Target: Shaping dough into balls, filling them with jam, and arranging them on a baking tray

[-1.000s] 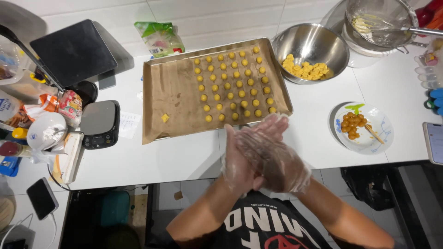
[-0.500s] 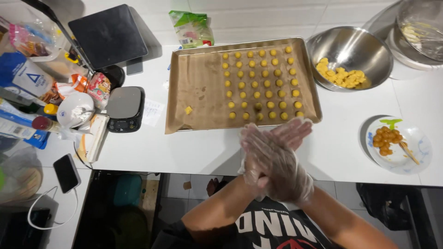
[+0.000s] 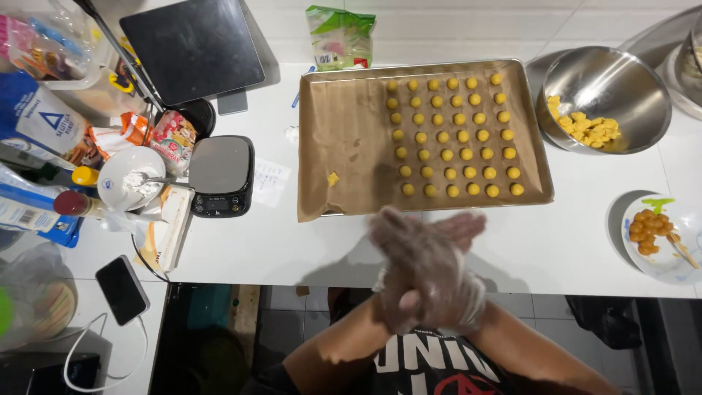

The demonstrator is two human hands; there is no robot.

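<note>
Hands: I'm seeing the left hand (image 3: 409,256) and right hand (image 3: 446,274), both in clear plastic gloves, pressing palm to palm (whatever lies between is hidden).
Tray: the paper-lined rectangular metal baking tray (image 3: 344,139) of small yellow dough balls (image 3: 453,132) is lying just beyond the hands, long axis running left-right.
Nearer hand: neither.

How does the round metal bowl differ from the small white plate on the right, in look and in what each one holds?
The round metal bowl is deep, shiny and larger; the small white plate is shallow and matte. The bowl holds pale yellow pieces, while the plate holds darker orange-brown balls and a stick-like utensil. Both stand on the white counter, right of the baking tray.
</note>
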